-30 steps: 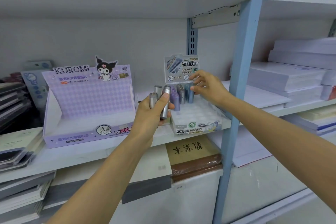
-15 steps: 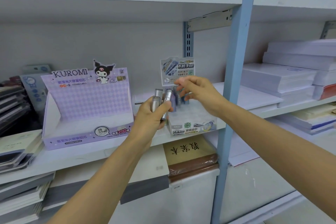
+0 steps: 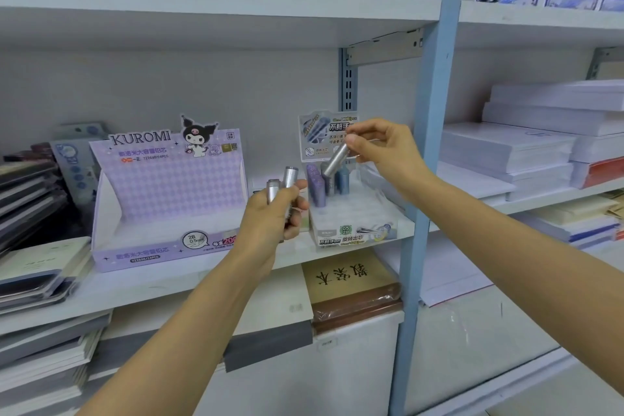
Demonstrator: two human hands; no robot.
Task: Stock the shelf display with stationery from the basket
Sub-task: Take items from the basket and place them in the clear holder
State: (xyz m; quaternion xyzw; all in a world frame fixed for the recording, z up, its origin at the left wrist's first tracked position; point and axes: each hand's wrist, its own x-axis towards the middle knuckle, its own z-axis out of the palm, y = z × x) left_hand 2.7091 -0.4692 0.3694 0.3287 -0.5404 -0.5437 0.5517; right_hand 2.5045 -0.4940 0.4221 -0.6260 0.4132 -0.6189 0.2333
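A small white display tray with round slots stands on the middle shelf; several purple and blue-grey lead tubes stand in its back rows. My right hand pinches one silver tube by its top end, tilted, above the tray's back rows. My left hand grips two silver tubes upright, just left of the tray. No basket is in view.
An empty purple Kuromi display box stands left of the tray. Stacked notebooks lie at far left, white paper reams at right. A blue shelf upright runs close to my right wrist. Coloured items fill the upper shelf.
My right hand has taken one silver tube from the bunch in my left hand and lifted it over the tray. My left hand now holds two tubes.
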